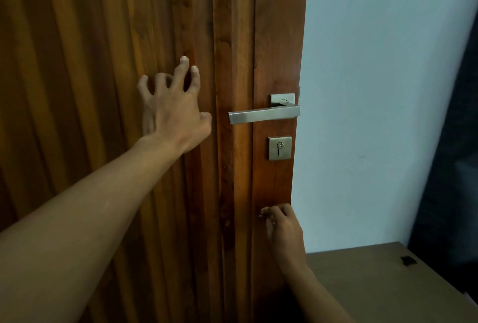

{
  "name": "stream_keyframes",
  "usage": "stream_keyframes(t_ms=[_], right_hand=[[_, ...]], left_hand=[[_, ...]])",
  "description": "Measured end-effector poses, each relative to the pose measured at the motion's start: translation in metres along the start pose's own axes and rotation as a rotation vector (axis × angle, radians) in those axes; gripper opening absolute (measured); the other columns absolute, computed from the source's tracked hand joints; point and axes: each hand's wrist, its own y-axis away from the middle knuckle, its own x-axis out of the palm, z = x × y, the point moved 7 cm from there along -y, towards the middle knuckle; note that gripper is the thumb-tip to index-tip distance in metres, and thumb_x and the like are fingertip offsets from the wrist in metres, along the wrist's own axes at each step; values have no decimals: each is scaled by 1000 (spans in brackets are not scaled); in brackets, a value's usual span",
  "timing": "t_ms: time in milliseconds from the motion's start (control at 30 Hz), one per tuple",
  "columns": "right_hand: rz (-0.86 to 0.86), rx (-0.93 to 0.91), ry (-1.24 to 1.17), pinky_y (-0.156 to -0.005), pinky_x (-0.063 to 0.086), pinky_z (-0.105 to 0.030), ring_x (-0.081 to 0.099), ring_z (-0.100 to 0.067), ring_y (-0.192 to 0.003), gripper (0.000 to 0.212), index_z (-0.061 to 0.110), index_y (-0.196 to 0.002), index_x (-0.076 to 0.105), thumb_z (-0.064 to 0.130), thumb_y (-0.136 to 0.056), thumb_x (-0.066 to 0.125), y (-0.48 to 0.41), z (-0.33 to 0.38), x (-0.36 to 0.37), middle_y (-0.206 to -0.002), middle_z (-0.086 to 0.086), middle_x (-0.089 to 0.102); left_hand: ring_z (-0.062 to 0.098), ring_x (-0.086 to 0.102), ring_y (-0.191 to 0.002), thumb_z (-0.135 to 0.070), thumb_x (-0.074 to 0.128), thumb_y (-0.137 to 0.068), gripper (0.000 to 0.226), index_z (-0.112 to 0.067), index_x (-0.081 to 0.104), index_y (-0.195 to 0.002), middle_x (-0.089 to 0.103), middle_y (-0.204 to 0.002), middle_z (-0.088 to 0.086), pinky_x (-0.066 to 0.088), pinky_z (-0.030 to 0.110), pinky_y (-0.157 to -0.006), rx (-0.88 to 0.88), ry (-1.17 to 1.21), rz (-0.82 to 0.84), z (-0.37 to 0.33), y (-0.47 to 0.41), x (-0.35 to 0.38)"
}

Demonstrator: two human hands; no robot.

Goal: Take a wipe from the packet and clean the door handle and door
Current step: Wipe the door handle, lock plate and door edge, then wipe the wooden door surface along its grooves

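Observation:
The brown wooden door (232,38) fills the left and middle of the head view. Its brushed-metal lever handle (263,114) sits near the door's right edge, with a square keyhole plate (279,148) below it. My left hand (176,108) is left of the handle, fingers spread and bent, fingertips touching the door's grooved panel. My right hand (283,229) is below the keyhole plate against the door, fingers curled. A small pale scrap, seemingly the wipe (263,211), shows pinched at its fingertips; most of it is hidden. No packet is in view.
A pale blue wall (375,115) stands right of the door. A brown flat surface (388,284) with a small black item (408,260) lies at the lower right. Something dark (455,167) hangs along the right edge.

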Motion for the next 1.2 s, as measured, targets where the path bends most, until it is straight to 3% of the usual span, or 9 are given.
stream_keyframes(t_ms=[167, 300, 467, 600, 867, 1033, 1200], right_hand=[[-157, 184, -38, -64, 38, -14, 58, -14, -80, 12, 13, -96, 67, 9, -93, 56, -10, -29, -25, -96, -2, 59], [-126, 258, -31, -62, 33, -9, 52, -8, -77, 12, 14, -97, 64, 13, -95, 53, -6, -26, -17, -97, 0, 58], [37, 162, -1, -69, 36, -8, 52, -4, -80, 11, 22, -97, 63, 18, -96, 52, -6, -10, -4, -101, 6, 58], [70, 114, 24, -67, 37, -7, 54, -4, -78, 12, 25, -91, 63, 17, -93, 55, -16, 3, -18, -96, 6, 62], [-4, -152, 5, -70, 44, -11, 57, -4, -82, 12, 27, -95, 67, 21, -91, 58, -54, 96, -87, -94, 13, 60], [-92, -322, -59, -73, 52, -20, 58, -6, -84, 12, 24, -96, 67, 17, -90, 60, -86, 172, -134, -95, 10, 62], [-210, -412, -97, -69, 47, -13, 57, -5, -81, 7, 19, -95, 65, 17, -89, 62, -139, 233, -172, -92, 8, 61]], left_hand=[[38, 32, -134, -46, 53, -84, 80, -18, 23, -153, 12, -163, 9, 18, 61, -114, 2, 12, 4, 0, 0, 0], [37, 32, -135, -47, 53, -84, 81, -19, 22, -153, 11, -163, 9, 18, 61, -114, -3, 5, 8, 0, 0, -1], [36, 32, -135, -49, 51, -84, 80, -20, 23, -153, 12, -163, 7, 19, 61, -114, -1, -7, 21, 1, 0, -1], [34, 32, -134, -49, 50, -84, 80, -20, 22, -153, 11, -163, 7, 18, 61, -114, -2, 2, 37, 3, -1, -2], [30, 33, -133, -48, 50, -83, 77, -22, 28, -152, 18, -162, 4, 15, 60, -115, 5, 35, 70, 2, 0, -11], [28, 33, -135, -46, 46, -87, 68, -22, 35, -149, 27, -159, 2, 15, 58, -116, 28, 45, 62, 5, -8, -29], [26, 34, -135, -43, 45, -89, 57, -25, 46, -142, 40, -151, -1, 23, 52, -115, 71, 103, 45, 11, -18, -38]])
